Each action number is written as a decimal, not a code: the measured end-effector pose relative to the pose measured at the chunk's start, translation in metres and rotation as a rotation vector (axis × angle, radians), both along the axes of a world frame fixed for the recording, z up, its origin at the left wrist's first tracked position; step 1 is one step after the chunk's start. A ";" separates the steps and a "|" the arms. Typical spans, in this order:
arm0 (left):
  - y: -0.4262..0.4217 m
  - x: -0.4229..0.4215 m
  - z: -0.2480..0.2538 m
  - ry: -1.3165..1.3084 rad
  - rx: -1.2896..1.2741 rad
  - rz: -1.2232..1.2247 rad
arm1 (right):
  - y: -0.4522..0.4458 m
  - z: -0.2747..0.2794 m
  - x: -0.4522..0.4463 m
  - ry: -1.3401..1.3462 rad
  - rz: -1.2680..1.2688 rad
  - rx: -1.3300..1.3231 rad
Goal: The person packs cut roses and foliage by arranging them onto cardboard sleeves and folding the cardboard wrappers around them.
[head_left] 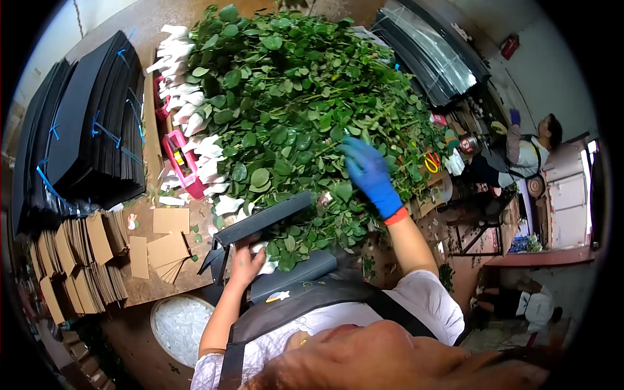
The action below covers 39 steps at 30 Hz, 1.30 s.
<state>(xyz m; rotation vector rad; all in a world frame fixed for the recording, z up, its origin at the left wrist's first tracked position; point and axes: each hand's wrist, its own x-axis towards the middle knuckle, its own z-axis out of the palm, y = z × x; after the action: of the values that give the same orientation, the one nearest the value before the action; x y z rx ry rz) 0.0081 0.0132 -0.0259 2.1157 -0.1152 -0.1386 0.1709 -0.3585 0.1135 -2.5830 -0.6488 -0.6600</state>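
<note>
My left hand (246, 261), bare, is at the near end of a dark folded sheet (263, 218), beside a white-wrapped flower head (259, 249). Its fingers are mostly hidden under the sheet's edge, so what it grips cannot be made out. A second dark panel (294, 275) lies against my apron, with leafy stems (305, 239) between the two panels. My right hand (368, 170), in a blue glove with an orange cuff, reaches over the big heap of green leafy stems (286, 104). Its fingers are spread and somewhat blurred, with nothing visible in them.
White-wrapped flower heads (188, 97) line the heap's left side near a pink holder (182, 162). Stacked dark sheets (97, 123) and cardboard pieces (81, 260) stand left. A white-filled bin (182, 330) is below. Scissors with yellow handles (431, 162) lie right. Another person (526, 156) works far right.
</note>
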 end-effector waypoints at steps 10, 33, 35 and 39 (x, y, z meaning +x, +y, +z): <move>0.003 0.000 0.000 0.010 0.042 -0.024 | 0.066 0.035 0.070 0.461 -0.182 -0.535; -0.002 -0.003 -0.012 -0.062 0.011 0.027 | 0.027 -0.019 -0.051 0.504 0.061 -0.817; -0.001 -0.003 -0.010 -0.046 0.047 0.013 | 0.054 0.024 -0.065 0.554 0.010 -0.831; -0.006 -0.002 -0.008 -0.069 0.127 0.025 | 0.126 0.028 -0.090 0.766 0.377 -0.387</move>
<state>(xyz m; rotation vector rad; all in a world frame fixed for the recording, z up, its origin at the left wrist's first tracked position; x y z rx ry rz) 0.0063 0.0067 -0.0338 2.2488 -0.1242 -0.0596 0.0804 -0.2322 0.1411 -2.6256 -1.0022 0.6078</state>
